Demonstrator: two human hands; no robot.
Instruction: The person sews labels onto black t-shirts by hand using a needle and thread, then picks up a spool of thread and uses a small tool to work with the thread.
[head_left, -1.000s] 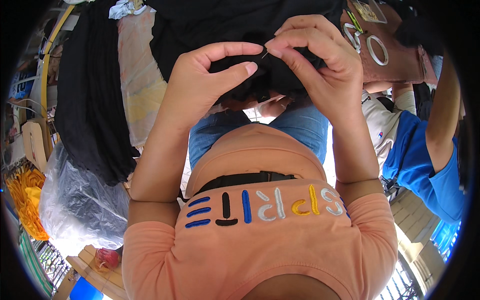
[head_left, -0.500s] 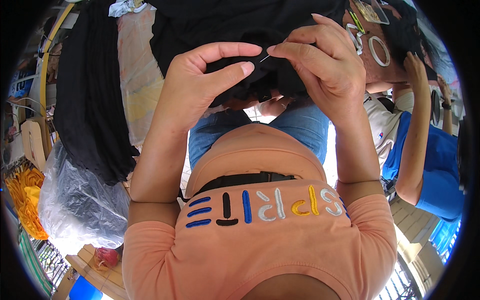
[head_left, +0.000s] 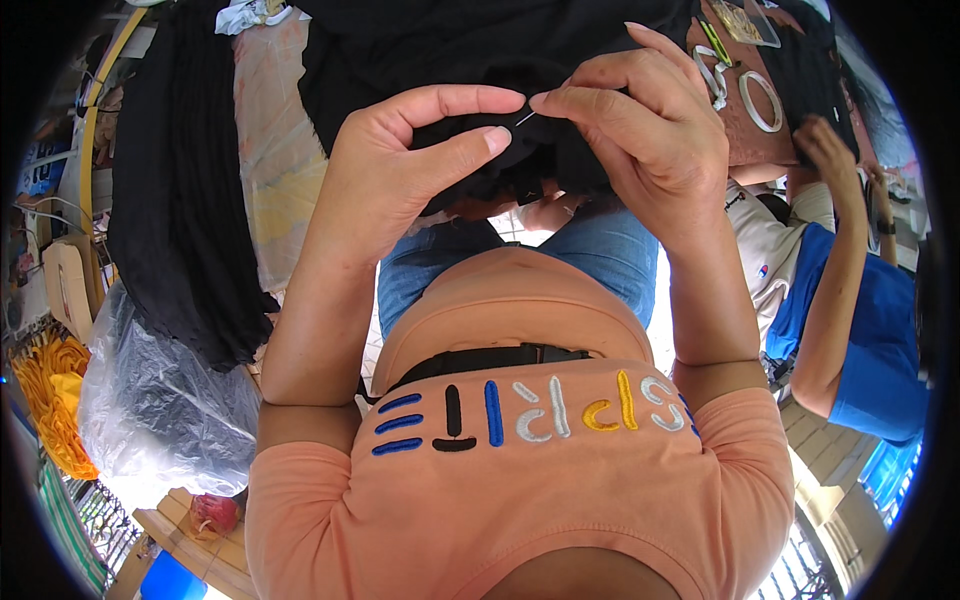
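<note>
A thin, bright needle [head_left: 526, 117] is pinched between the thumb and forefinger of my right hand [head_left: 650, 120], slanting down toward my left hand [head_left: 400, 150]. My left thumb and forefinger are spread, their tips close to the needle with a gap between them; its other fingers are mostly hidden. Whether a thread runs from the needle is too fine to tell. Black cloth [head_left: 420, 50] lies spread beneath and beyond both hands and hangs near my lap.
At the far right are a white ring-shaped roll [head_left: 760, 102], a yellow-green thread snipper [head_left: 714, 40] and a clear tray [head_left: 750, 22]. A co-worker in a blue top [head_left: 880, 350] sits at right. More black cloth [head_left: 180, 180] and a clear plastic bag [head_left: 160, 390] are at left.
My hands stay almost still, with the needle still in my right fingers. At right, the co-worker's hand has drawn back slightly toward them.
</note>
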